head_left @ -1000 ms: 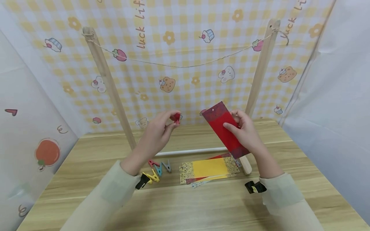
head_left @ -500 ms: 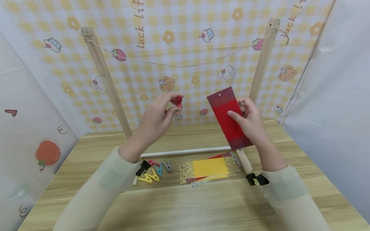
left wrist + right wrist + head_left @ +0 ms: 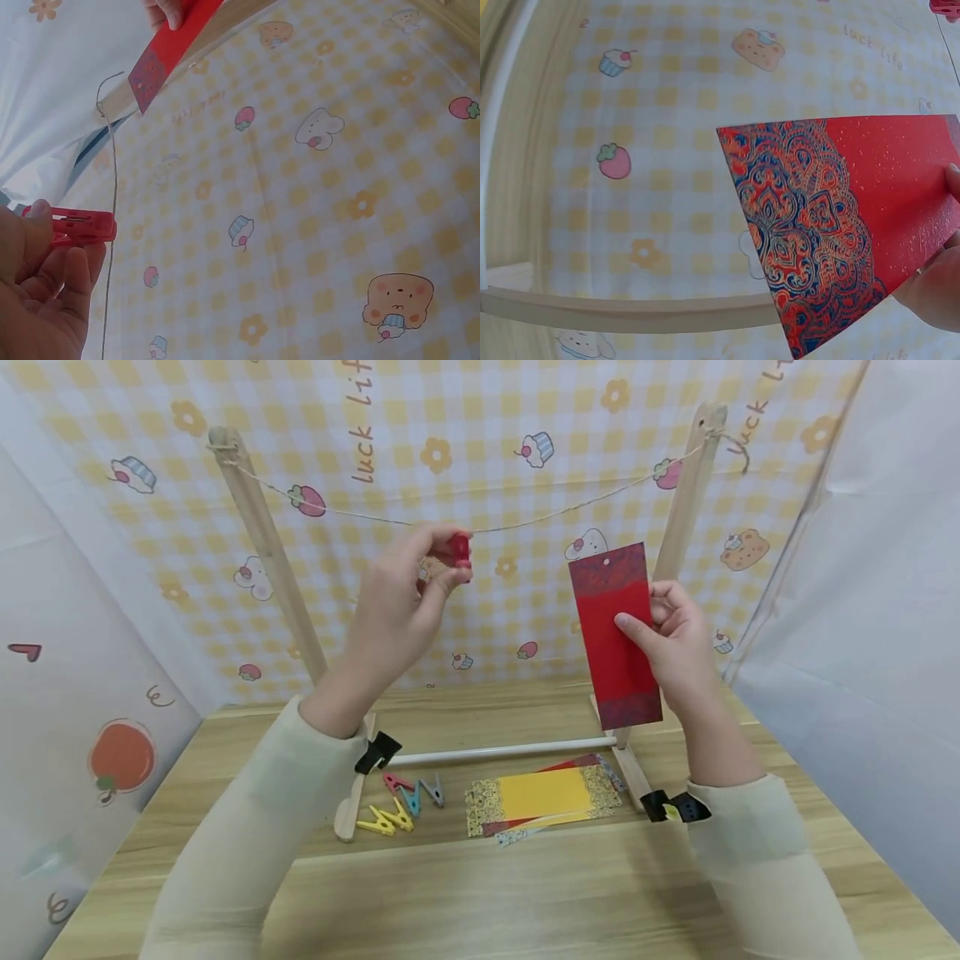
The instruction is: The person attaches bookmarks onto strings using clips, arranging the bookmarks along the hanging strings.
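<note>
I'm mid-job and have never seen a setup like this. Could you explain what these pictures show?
There is no machine here: a person works barehanded. The wide picture comes from a camera worn on the head, looking forward and down. The other two come from cameras on the left and right wrists.

The left hand pinches a red clothespin. The right hand holds a red card with patterned ends. A string sags between two wooden posts.

On the wooden table lie more clothespins and overlapping cards, a yellow one on top.
</note>
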Demonstrator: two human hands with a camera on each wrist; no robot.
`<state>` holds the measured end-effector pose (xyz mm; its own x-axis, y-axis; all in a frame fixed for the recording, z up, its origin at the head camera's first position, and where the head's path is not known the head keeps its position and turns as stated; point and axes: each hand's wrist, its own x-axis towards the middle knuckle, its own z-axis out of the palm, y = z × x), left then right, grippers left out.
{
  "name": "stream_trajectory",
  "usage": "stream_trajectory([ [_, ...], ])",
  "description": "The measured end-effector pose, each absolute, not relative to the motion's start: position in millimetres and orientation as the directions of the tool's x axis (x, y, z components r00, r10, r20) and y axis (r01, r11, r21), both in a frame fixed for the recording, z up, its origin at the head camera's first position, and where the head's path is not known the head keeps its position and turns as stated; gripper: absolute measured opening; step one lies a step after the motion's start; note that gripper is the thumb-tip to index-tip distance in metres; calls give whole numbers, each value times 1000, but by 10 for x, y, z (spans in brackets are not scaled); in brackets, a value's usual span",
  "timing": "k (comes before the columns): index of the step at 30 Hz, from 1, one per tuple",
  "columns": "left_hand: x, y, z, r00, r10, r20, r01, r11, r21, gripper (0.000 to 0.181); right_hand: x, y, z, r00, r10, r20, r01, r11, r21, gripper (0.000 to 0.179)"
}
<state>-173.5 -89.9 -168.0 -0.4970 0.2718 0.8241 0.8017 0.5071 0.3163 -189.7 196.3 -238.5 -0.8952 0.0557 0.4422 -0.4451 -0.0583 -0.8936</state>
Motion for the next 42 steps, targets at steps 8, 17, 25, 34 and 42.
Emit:
stream_trajectory([
  [8, -1808, -825, -1431, -533, 192, 824, 791, 457, 406, 28, -1902, 1987, -2227, -885, 92, 456, -465, -142, -874, 22],
  [17, -1922, -719, -1206, -646, 171, 744, 736, 398, 548, 27, -1924, 1998, -2128, -885, 132, 446, -464, -186, -866, 25],
  [25, -2029, -568, -1130, -633, 113, 766, 755, 310, 578, 26, -1952, 1969, -2068, -874, 200, 442, -472, -142, -870, 24],
  [34, -2100, -374, -1078, -603, 180, 777, 791, 267, 551, 24, -1997, 1926, -2023, -870, 222, 440, -477, -150, -866, 23],
  [42, -2155, -158, -1047, -649, 217, 730, 759, 252, 600, 23, -1981, 1953, -2006, -869, 238, 433, -472, -141, -870, 24],
])
